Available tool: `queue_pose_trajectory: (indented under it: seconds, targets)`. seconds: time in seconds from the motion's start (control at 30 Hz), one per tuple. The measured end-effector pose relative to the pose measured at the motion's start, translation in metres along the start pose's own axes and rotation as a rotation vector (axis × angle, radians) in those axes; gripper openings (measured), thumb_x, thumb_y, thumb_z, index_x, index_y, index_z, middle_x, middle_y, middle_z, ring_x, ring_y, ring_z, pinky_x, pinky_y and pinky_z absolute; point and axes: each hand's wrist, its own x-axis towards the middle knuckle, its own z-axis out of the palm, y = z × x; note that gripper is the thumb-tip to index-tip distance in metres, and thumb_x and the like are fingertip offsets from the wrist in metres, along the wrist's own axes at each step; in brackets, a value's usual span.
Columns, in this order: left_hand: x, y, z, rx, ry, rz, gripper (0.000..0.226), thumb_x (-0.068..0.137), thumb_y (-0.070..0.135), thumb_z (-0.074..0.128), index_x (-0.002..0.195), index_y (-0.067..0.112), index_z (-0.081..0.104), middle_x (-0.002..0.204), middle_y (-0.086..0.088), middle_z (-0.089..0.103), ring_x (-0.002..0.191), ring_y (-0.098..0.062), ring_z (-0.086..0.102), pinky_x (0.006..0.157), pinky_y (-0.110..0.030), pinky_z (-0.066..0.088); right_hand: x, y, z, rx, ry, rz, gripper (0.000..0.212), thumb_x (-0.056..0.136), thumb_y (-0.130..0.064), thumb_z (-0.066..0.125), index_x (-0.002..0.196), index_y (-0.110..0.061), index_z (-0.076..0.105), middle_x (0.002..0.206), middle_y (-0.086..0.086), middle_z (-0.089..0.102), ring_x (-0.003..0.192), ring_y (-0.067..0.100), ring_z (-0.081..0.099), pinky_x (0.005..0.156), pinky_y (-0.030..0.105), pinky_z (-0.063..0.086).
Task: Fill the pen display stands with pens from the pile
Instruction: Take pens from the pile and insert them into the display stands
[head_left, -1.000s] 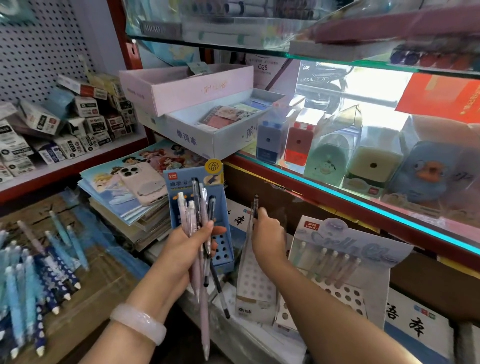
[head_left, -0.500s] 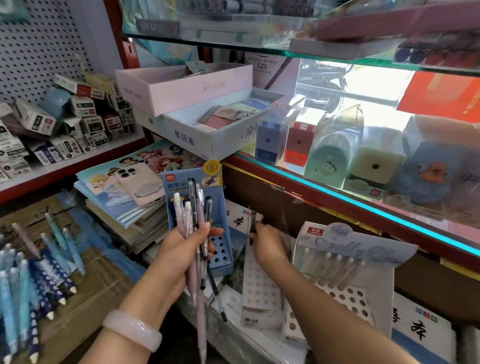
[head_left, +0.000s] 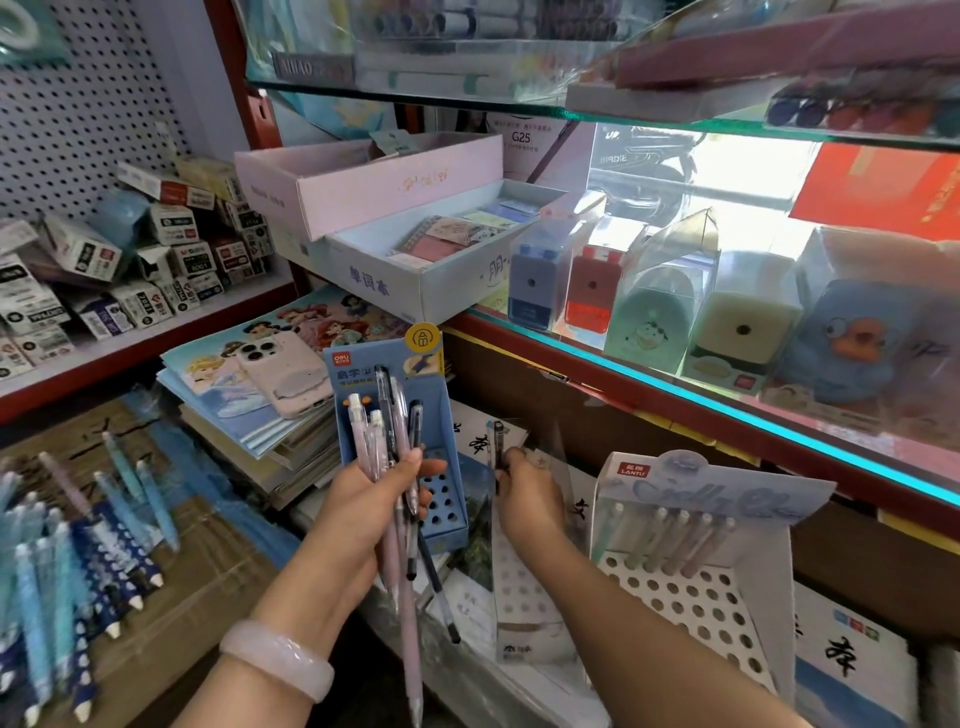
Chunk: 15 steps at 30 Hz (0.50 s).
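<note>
We take the blue cardboard pen stand with round holes (head_left: 395, 447) as our landmark. In front of it, our left hands (head_left: 374, 499) clamp a mixed bundle of pink and black pens (head_left: 395, 467), fingers and thumb curled round the barrels, the tips hanging down past the wrist, which wears a pale pink bangle (head_left: 278, 660). Just right of the blue stand, our right hands (head_left: 527, 493) pinch a single dark pen (head_left: 498, 447), held upright above the clear plastic stand with a white holed tray (head_left: 524, 587); whether the pen's tip sits in a hole we cannot tell. Further right of the blue stand is the white and pale blue cardboard stand with a holed tray (head_left: 701, 582), with a row of pastel pens (head_left: 675, 540) leaning in its back holes. Well left of the blue stand, the pile of blue and navy patterned pens (head_left: 67, 571) lies on a brown cardboard surface (head_left: 197, 597). Just left of and behind the blue stand is a stack of picture books (head_left: 249, 405) carrying a pale pink phone (head_left: 283, 371).
</note>
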Motion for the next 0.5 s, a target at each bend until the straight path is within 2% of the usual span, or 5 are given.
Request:
queue_pose_trajectory:
  seconds: [0.27,0.37,0.43,0.47,0.5]
  targets:
    - [-0.002,-0.002,0.001,0.018,-0.009,-0.013,0.014,0.091,0.012,0.054,0.102,0.006,0.057,0.073,-0.005,0.073,0.052,-0.010,0.057,0.046,-0.020,0.049,-0.003,-0.005,-0.002,0.037,0.012,0.091,0.018,0.098,-0.015,0.043,0.109,-0.008,0.055,0.102,0.011,0.063,0.093,0.026,0.061,0.067,0.025,0.038]
    - [-0.006,0.001,0.002,-0.010,-0.034,-0.045,0.013,0.090,0.013,0.055,0.099,0.005,0.059,0.075,-0.005,0.072,0.053,-0.011,0.057,0.047,-0.020,0.050,-0.011,-0.012,-0.016,0.198,0.082,0.151,0.014,0.095,-0.016,0.049,0.106,-0.010,0.057,0.094,0.005,0.060,0.094,0.022,0.061,0.068,0.026,0.042]
    - [-0.008,0.003,0.004,-0.028,-0.050,-0.063,0.012,0.090,0.013,0.054,0.097,0.005,0.060,0.075,-0.006,0.073,0.051,-0.010,0.057,0.046,-0.020,0.049,-0.017,-0.023,-0.030,0.311,0.188,0.079,0.014,0.094,-0.022,0.052,0.103,-0.014,0.059,0.089,-0.002,0.058,0.086,0.015,0.058,0.069,0.026,0.045]
    - [-0.008,0.003,0.004,-0.027,-0.054,-0.069,0.012,0.091,0.013,0.054,0.098,0.005,0.060,0.075,-0.006,0.073,0.051,-0.010,0.057,0.046,-0.020,0.049,-0.020,-0.030,-0.036,0.391,0.154,0.021,0.015,0.094,-0.026,0.053,0.100,-0.015,0.062,0.085,-0.004,0.059,0.081,0.011,0.057,0.069,0.025,0.045]
    - [-0.008,0.003,0.005,-0.018,-0.056,-0.075,0.012,0.091,0.013,0.055,0.099,0.005,0.060,0.074,-0.006,0.073,0.051,-0.010,0.058,0.046,-0.020,0.049,-0.023,-0.037,-0.042,0.503,0.048,-0.030,0.017,0.094,-0.029,0.053,0.093,-0.016,0.065,0.081,-0.005,0.059,0.078,0.010,0.057,0.068,0.026,0.045]
